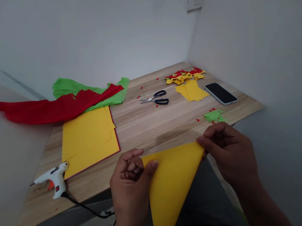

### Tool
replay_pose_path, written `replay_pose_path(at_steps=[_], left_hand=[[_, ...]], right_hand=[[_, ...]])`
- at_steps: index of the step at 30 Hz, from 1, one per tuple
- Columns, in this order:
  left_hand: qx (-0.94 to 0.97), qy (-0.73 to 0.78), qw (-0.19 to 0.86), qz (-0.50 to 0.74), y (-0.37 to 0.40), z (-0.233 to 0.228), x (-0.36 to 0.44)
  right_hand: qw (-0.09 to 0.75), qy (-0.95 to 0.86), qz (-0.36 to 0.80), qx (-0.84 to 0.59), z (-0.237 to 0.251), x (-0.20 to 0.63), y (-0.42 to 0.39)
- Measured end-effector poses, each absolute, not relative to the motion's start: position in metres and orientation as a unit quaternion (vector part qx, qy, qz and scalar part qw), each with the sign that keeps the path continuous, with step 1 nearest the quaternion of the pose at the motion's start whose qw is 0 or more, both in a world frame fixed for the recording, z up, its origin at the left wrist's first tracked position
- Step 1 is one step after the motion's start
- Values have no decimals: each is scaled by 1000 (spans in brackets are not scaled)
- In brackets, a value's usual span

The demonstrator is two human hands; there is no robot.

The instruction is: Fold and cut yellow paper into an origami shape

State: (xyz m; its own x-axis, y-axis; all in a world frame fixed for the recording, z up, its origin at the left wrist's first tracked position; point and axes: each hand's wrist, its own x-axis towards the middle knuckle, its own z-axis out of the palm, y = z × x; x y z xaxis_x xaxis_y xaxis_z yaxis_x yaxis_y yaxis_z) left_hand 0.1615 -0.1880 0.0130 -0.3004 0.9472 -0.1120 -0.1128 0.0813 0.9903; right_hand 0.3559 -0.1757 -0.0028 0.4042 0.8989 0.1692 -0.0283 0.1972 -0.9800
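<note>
Both hands hold a yellow paper triangle [172,183] in front of the table's near edge, its long point hanging down toward my lap. My left hand [132,182] grips it near the upper left corner, the thumb lying on the front face. At the upper right corner, my right hand [227,150] pinches the paper between thumb and fingers. The top edge runs nearly level between the two hands. A small pile of green paper scraps [214,116] lies on the table just beyond my right hand.
On the wooden table [141,126] are scissors [156,99], yellow sheets [88,139], red paper [59,107], green paper [67,85], cut yellow pieces [192,91], a red and yellow scrap pile [184,76] and a phone [220,93]. A corded glue gun [57,180] lies at left. Walls enclose the table.
</note>
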Motion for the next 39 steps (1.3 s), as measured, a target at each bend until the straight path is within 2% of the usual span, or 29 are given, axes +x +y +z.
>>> replay_pose_path(at_steps=[4, 6, 9, 11, 15, 25, 31, 35, 39], left_hand=[[361, 581, 453, 572, -187, 8, 159], [358, 588, 448, 571, -186, 8, 158], [353, 589, 447, 573, -186, 9, 158], [350, 586, 453, 574, -187, 11, 159], [349, 566, 463, 586, -189, 13, 161], [347, 561, 488, 571, -188, 10, 157], [362, 545, 612, 445, -182, 13, 156], [409, 577, 568, 421, -180, 8, 155], [414, 599, 548, 411, -181, -1, 156]], right_hand=[[708, -309, 400, -493, -14, 361, -167], [707, -279, 460, -459, -19, 359, -169], [622, -340, 568, -418, -23, 344, -179], [556, -380, 598, -435, -22, 329, -188], [533, -332, 604, -490, -15, 308, -198], [522, -334, 594, -513, -19, 312, -196], [532, -344, 595, -495, -16, 313, -193], [542, -357, 586, -486, -20, 313, -192], [591, -326, 560, -480, -27, 321, -173]])
